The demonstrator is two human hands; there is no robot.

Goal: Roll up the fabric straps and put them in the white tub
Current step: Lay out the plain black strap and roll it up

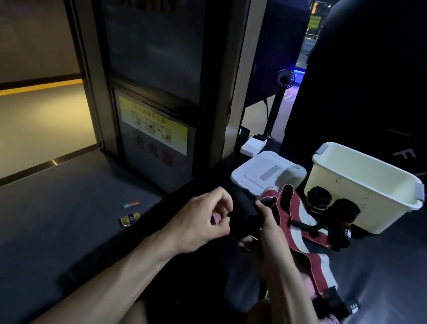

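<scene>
1. Beyond the right hand (269,227) and to its right, the cream-white rectangular plastic tub (353,196) with grey handle clips stands upright and open-topped; the part of its inside that shows holds nothing.
2. Just ahead of both hands, a flat white plastic lid (267,172) lies on the dark surface, with a small white box (253,146) further back.
3. Two rolled black fabric straps (333,207) stand on end against the tub's near wall, outside it.
4. To the right of the right hand, the dark grey mat (399,277) runs wide and open; left of the left hand (202,220), the mat's edge drops to grey flooring where small coloured wrappers (130,214) lie.
5. The black fabric strap roll (245,218) sits between the hands: the left hand's fingers curl and pinch its end, the right hand grips its other side.
6. A maroon-and-white striped fabric strap (305,233) lies loose and unrolled just right of the right hand, trailing back alongside the forearm.
</scene>
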